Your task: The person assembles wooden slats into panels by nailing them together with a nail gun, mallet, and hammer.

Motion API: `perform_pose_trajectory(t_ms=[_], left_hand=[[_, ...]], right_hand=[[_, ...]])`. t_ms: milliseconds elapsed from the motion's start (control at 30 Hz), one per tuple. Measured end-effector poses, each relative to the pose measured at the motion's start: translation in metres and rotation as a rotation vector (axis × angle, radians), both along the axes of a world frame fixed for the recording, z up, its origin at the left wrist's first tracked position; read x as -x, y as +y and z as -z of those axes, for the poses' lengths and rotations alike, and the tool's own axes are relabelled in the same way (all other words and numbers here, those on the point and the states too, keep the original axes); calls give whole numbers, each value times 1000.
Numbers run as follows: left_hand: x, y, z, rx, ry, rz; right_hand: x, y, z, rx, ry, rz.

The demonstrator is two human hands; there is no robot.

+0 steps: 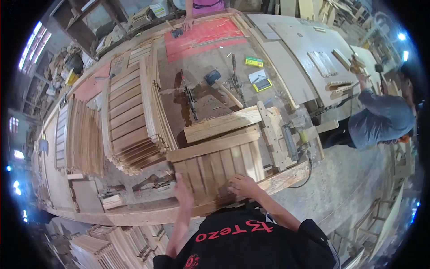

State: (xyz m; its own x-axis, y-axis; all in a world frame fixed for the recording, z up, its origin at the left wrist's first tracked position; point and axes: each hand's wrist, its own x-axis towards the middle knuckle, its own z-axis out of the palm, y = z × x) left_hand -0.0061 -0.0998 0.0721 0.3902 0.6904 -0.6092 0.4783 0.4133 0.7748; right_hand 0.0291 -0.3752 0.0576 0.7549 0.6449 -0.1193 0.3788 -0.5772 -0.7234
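Note:
A slatted wooden panel [217, 168] lies in front of me, with a rail along its far edge. My left hand [182, 190] is at the panel's left edge, somewhat blurred, with its fingers closed against the side. On the near right part of the slats rests my right hand [242, 184], its fingers curled at the panel. A thick wooden beam [222, 125] lies just beyond the panel. To the right stands a wooden block frame [272, 139] with a metal cylinder clamp [290, 142] beside it.
Stacked slatted panels [127, 107] stand to the left. Beyond the beam lie a mallet [213, 77], metal bar clamps [188, 96] and a yellow-green box [254, 61]. A co-worker [380, 117] works at the right bench; another person's hand [188, 23] rests at the far side.

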Motion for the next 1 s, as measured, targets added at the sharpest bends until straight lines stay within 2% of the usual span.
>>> perform_pose_trajectory(t_ms=[100,233,367,433,467,533,567,633,667,767,867,967,1000], left_hand=[[-14,-22,24,-68,160,22],[-27,-32,50,-65,113,-4],[-28,-6,87,-174,154,113],[-32,2,107,-177,207,267],[-30,6,117,-117,196,449],[-32,14,122,-4,167,780],[-35,12,120,-65,312,908],[-48,0,87,-214,609,1126],[-50,-3,87,-274,717,1122],[-22,6,130,-689,606,1370],[9,-9,95,-486,132,1156],[26,1,62,-551,282,798],[38,13,70,-704,345,816]], right_hand=[[5,-15,24,1,-77,124],[2,-23,34,-7,-139,275],[2,-24,52,-29,-36,322],[8,-23,57,-11,36,388],[11,-28,59,6,71,418],[12,-37,65,103,-81,414],[12,-35,69,140,-156,392],[14,-37,82,160,-225,333],[12,-40,90,168,-266,302],[24,-42,108,93,-262,267],[27,-41,108,149,-319,262],[29,-35,106,200,-259,319],[28,-36,106,196,-236,346]])
